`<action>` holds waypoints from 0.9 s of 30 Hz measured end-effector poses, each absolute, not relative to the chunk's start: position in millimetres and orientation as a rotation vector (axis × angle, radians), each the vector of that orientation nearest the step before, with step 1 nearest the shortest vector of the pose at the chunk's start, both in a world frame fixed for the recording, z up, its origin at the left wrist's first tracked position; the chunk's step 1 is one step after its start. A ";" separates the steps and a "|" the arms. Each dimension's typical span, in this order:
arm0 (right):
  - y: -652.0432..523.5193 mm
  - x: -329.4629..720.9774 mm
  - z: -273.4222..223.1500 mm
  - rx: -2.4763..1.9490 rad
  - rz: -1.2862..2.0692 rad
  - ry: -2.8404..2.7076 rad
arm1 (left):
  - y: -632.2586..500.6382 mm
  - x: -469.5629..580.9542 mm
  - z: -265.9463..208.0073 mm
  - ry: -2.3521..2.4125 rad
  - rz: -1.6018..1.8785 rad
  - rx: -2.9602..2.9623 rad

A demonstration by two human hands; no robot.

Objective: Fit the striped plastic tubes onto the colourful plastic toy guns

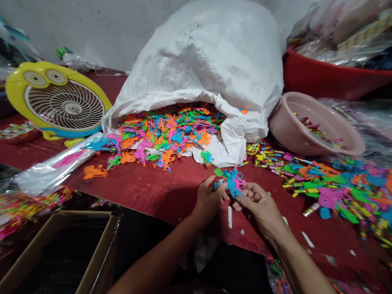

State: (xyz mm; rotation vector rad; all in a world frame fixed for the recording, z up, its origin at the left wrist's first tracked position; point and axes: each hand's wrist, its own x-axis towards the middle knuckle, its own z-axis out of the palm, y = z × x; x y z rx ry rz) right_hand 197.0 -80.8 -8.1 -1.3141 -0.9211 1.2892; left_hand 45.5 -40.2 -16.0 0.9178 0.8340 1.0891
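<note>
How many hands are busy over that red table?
2: the left hand holds small red-ended pieces in front of the white sack; the right hand, just beside it, pinches a blue plastic toy. No others show.

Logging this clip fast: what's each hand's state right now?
Left hand: closed, holding small red-ended tubes.
Right hand: closed, fingertips pinching a blue plastic piece.

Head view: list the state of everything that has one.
White sack: open, contents spilling out
Yellow fan: standing; running or not, unclear
Pink basin: open, partly filled
Red tub: filled above its rim
Cardboard box: open-topped
Left hand: closed around small items
Right hand: pinching blue piece
</note>
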 end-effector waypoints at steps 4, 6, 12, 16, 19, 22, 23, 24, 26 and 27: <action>-82.4 197.7 -11.1 -1.362 1.353 -1.029 | -41.9 49.8 -17.1 0.788 1.067 0.903; -83.9 201.0 -11.3 -1.405 1.281 -1.007 | -42.7 51.3 -16.7 0.797 1.076 0.889; -95.2 204.1 -1.2 -1.483 1.017 -1.117 | -43.0 52.2 -15.4 0.787 1.088 0.875; -100.6 195.9 6.1 -1.438 0.935 -1.262 | -43.6 52.8 -18.1 0.718 1.088 0.842; -101.6 188.5 7.5 -1.474 0.847 -1.278 | -44.5 53.2 -20.5 0.738 1.080 0.858; -102.0 181.8 8.7 -1.526 0.758 -1.315 | -44.7 53.3 -22.1 0.782 1.088 0.865; -102.1 179.7 9.3 -1.546 0.719 -1.338 | -44.6 53.3 -22.5 0.784 1.093 0.868; -102.2 177.9 10.0 -1.566 0.679 -1.367 | -44.4 53.2 -22.8 0.784 1.099 0.874; -102.0 175.1 11.1 -1.597 0.615 -1.422 | -44.1 53.1 -23.1 0.798 1.105 0.892; -101.7 174.2 11.4 -1.605 0.595 -1.441 | -44.1 53.1 -23.0 0.806 1.106 0.899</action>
